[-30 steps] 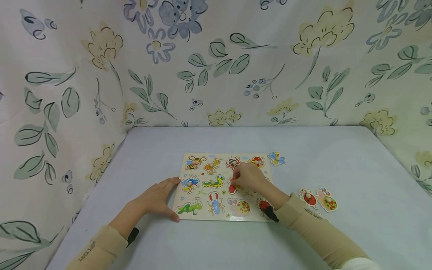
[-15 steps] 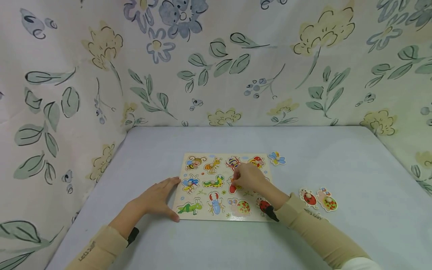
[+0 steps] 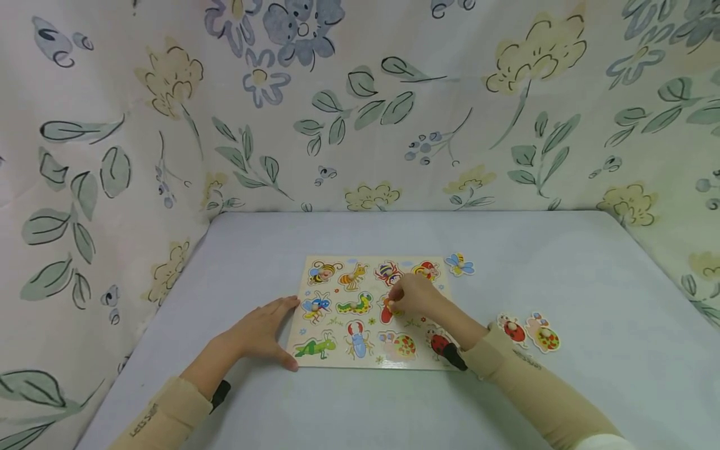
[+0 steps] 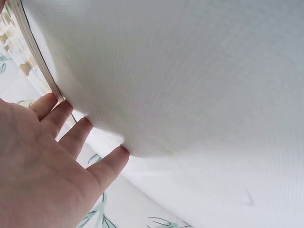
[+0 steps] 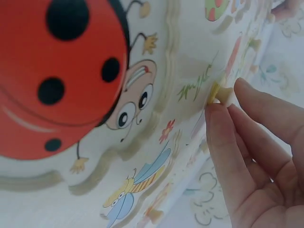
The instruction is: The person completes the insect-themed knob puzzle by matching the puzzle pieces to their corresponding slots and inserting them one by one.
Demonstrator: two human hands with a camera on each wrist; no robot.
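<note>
A wooden insect puzzle board (image 3: 332, 322) lies flat on the table in the head view. My right hand (image 3: 420, 299) is over its middle row, thumb and fingertips around the small wooden knob (image 5: 224, 95) of a red-winged insect puzzle piece (image 3: 385, 314). That hand hides part of the piece and the slots to its right. At the board's left edge, my left hand (image 3: 260, 330) rests with fingers spread and straight; in the left wrist view its fingertips (image 4: 65, 105) come right up to the board's side.
Off the board's upper right corner lies a blue-winged bee piece (image 3: 460, 264). Further right, a ladybug piece (image 3: 512, 330) and a spotted green-and-pink bug piece (image 3: 543, 332) lie side by side. A floral cloth (image 3: 360, 106) hangs behind the table.
The right wrist has turned slightly while its fingers stay at the red-winged piece. The head view has shifted a little. My left hand stays at the board's edge.
</note>
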